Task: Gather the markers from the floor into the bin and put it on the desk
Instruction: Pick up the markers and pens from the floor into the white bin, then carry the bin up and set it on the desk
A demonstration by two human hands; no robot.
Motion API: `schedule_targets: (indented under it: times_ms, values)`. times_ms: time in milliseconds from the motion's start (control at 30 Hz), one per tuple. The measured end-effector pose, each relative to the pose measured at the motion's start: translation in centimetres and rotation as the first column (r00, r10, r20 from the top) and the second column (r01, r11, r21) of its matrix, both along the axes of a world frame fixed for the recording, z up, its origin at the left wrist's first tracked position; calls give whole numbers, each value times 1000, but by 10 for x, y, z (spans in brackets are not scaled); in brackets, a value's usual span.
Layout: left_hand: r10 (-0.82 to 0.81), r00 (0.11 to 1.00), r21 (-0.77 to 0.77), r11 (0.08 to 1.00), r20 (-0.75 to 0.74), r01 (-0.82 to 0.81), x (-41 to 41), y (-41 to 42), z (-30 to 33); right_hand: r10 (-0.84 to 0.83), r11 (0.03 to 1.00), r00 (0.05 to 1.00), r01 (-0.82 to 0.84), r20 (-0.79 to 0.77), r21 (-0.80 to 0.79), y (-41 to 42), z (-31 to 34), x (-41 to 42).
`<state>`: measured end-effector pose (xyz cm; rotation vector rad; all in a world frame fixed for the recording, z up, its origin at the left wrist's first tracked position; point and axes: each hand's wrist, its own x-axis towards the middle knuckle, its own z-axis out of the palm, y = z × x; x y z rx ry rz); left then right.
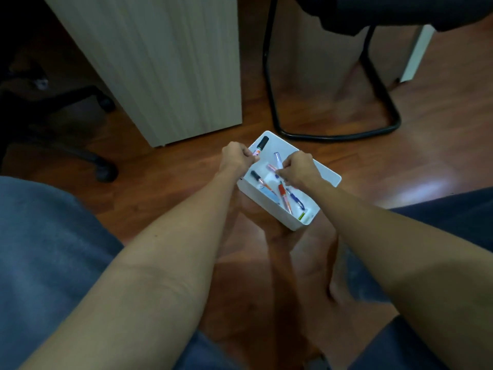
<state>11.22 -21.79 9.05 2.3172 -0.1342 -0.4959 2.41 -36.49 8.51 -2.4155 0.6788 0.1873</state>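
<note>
white bin (326, 174) on the floor (173, 182) holds colourful markers (282, 192); left hand (238, 156) grips a black-capped marker (260, 146), right hand (300, 168) pinches a pale marker (277, 159).

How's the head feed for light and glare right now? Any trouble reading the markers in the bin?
Head view: dim overall, the top corners nearly black; a bright glare patch on the floor right of the bin; wide-angle bending at the edges; markers slightly soft, colours readable, labels not; left hand and right hand cover a few.
</note>
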Motion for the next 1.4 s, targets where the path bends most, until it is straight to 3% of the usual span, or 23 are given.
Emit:
schedule_targets:
  times_ms: [200,333,400,500,567,667,733,900,1033,1133,1233,1300,1400]
  values:
    - [-156,987,35,987,41,155,-8,-36,-14,-118,993,992,119,49,-18,-31,-15,-37]
    - [-348,904,265,922,248,282,-7,-38,-12,-200,960,966,226,164,-163,-39,-23,-66]
    - [-405,871,347,888,279,302,-3,-33,-16,-249,944,957,274,148,-184,-36,-28,-79]
    - [-416,898,440,840,142,319,4,-19,-31,-333,925,943,332,27,-184,-28,-34,-94]
    - [-360,933,421,849,22,318,7,-10,-41,-377,917,922,360,-85,-171,-23,-41,-100]
    - [-331,944,370,877,4,306,5,1,-50,-381,924,920,382,-89,-7,-16,-52,-102]
    - [-279,960,344,904,23,254,0,11,-49,-363,924,931,366,-49,111,-16,-54,-98]
    - [22,1000,257,966,-10,-18,-23,60,-43,-126,979,991,133,-50,152,-33,-53,-74]
    - [312,949,69,949,-47,-308,-51,97,-46,62,970,992,-34,-108,243,-32,-40,-51]
    - [407,893,-142,889,-194,-436,-60,116,-55,-94,896,992,119,-78,429,-17,-43,-41]
    - [339,833,-304,816,-437,-492,-63,128,-61,-247,845,968,234,-37,480,3,-57,-35]
    - [303,799,-322,797,-519,-511,-62,130,-64,-230,834,973,204,-13,512,14,-60,-30]
    - [377,751,-312,740,-543,-597,-55,138,-66,-243,775,969,222,-45,592,22,-63,-15]
